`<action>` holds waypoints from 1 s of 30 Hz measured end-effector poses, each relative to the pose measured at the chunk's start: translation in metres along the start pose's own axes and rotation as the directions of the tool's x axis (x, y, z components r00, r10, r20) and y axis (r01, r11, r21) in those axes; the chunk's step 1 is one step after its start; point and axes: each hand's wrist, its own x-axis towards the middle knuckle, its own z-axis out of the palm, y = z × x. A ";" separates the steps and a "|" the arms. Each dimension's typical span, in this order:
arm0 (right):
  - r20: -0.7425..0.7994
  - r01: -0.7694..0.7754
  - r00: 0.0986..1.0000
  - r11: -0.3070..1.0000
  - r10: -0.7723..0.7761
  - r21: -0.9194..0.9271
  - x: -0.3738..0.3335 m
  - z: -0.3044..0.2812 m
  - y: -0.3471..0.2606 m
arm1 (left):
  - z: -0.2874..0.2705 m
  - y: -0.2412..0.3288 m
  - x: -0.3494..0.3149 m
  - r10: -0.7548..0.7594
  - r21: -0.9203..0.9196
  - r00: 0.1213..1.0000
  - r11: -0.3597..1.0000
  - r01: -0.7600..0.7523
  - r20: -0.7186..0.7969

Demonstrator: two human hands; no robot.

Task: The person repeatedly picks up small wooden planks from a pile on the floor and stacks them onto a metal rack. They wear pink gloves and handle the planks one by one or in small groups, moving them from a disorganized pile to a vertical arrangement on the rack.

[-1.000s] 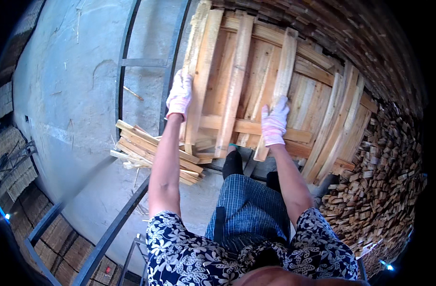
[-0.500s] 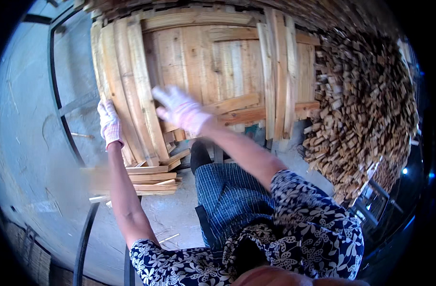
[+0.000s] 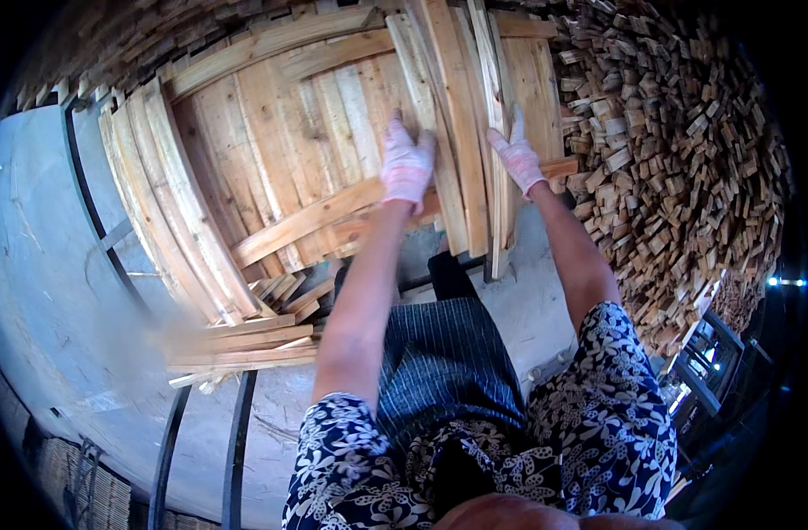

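Observation:
Both my hands wear whitish gloves with pink cuffs. My left hand [image 3: 408, 166], fingers stretched and thumb apart, is beside the left edge of a group of long upright boards [image 3: 448, 132] lying across the pallet-like stack. On that group's right side, my right hand [image 3: 517, 157] has its thumb and fingers spread along the edge of the outermost narrow board [image 3: 494, 97]. Whether either palm presses on the wood cannot be made out. Underneath lies a bed of pale planks [image 3: 307, 141] with crosswise slats [image 3: 311, 221].
Another group of long boards [image 3: 170, 194] lies along the left end. Short boards [image 3: 254, 340] are piled below it on dark metal rails [image 3: 236, 442]. A large heap of cut wood pieces [image 3: 669, 177] rises at the right. Grey floor [image 3: 59, 265] spreads at left.
My left hand has left the left group of boards and moved right. My right hand has also swung right, to the far side of the right group. The view has shifted right.

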 end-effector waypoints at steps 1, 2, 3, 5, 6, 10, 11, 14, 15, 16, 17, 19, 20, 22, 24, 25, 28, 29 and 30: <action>-0.005 0.006 1.000 1.000 -0.006 -0.010 0.010 0.003 0.009 | 0.027 -0.003 0.009 0.021 0.038 0.997 0.999 -0.019 -0.068; -0.014 -0.017 1.000 1.000 0.017 -0.020 0.014 0.001 0.018 | 0.048 0.005 0.011 -0.038 0.008 0.993 0.999 0.040 -0.111; -0.023 -0.035 0.999 0.999 0.035 -0.030 0.018 -0.003 0.025 | 0.064 0.010 0.014 -0.099 -0.026 0.983 0.995 0.096 -0.157; 0.067 -0.131 0.988 0.988 0.137 -0.080 0.024 -0.026 0.031 | 0.064 0.012 0.019 -0.148 -0.034 0.984 0.989 0.146 -0.094; 0.125 -0.191 0.970 0.972 0.208 -0.134 0.022 -0.041 0.022 | 0.057 0.012 0.015 -0.184 -0.028 0.981 0.983 0.183 -0.066; 0.047 -0.057 0.997 0.991 0.063 -0.121 0.029 -0.067 0.086 | 0.068 0.034 -0.015 -0.131 0.077 0.974 0.986 0.147 -0.184; 0.073 -0.045 0.996 0.992 0.054 -0.122 0.033 -0.076 0.084 | 0.074 0.039 -0.019 -0.033 0.159 0.973 0.985 0.071 -0.228; 0.033 0.043 0.999 0.996 -0.041 -0.076 0.060 -0.101 0.070 | 0.106 0.060 -0.019 0.054 0.327 0.962 0.944 0.037 -0.266; -0.018 0.104 0.994 0.993 -0.105 -0.064 0.066 -0.108 0.067 | 0.115 0.070 -0.013 -0.065 0.338 0.966 0.929 0.150 -0.251; -0.052 0.140 0.989 0.990 -0.141 -0.028 0.068 -0.116 0.066 | 0.120 0.077 -0.011 -0.088 0.408 0.970 0.896 0.176 -0.226; -0.063 0.177 0.982 0.984 -0.177 -0.002 0.071 -0.119 0.059 | 0.122 0.081 -0.010 -0.122 0.483 0.970 0.850 0.212 -0.210; -0.071 0.240 0.969 0.969 -0.236 0.065 0.065 -0.113 0.035 | 0.119 0.070 -0.011 -0.097 0.498 0.974 0.847 0.189 -0.204; 0.015 0.155 0.987 0.970 -0.160 0.185 0.055 -0.102 0.021 | 0.116 0.069 -0.006 -0.070 0.504 0.976 0.847 0.169 -0.209; 0.045 0.138 0.988 0.967 -0.151 0.215 0.036 -0.070 0.009 | 0.113 0.077 -0.007 -0.165 0.465 0.961 0.848 0.254 -0.224; 0.050 0.110 0.992 0.991 -0.114 0.072 0.023 -0.017 0.007 | 0.117 0.066 -0.008 -0.084 0.420 0.958 0.886 0.198 -0.273; 0.099 0.005 0.995 1.000 -0.005 0.009 0.021 0.010 0.003 | 0.116 0.047 -0.005 -0.021 0.308 0.968 0.946 0.100 -0.250; 0.140 0.038 0.989 0.997 -0.046 0.060 0.017 0.031 -0.010 | 0.084 0.004 -0.004 0.032 -0.078 0.959 0.995 -0.056 -0.281; 0.148 0.039 0.987 0.992 -0.057 0.120 0.020 0.020 0.004 | 0.077 0.008 -0.013 -0.002 -0.127 0.976 0.992 -0.026 -0.219; 0.214 -0.016 0.977 0.991 -0.013 0.130 0.018 0.002 0.000 | 0.064 0.006 -0.024 -0.055 -0.248 0.978 0.969 0.003 -0.203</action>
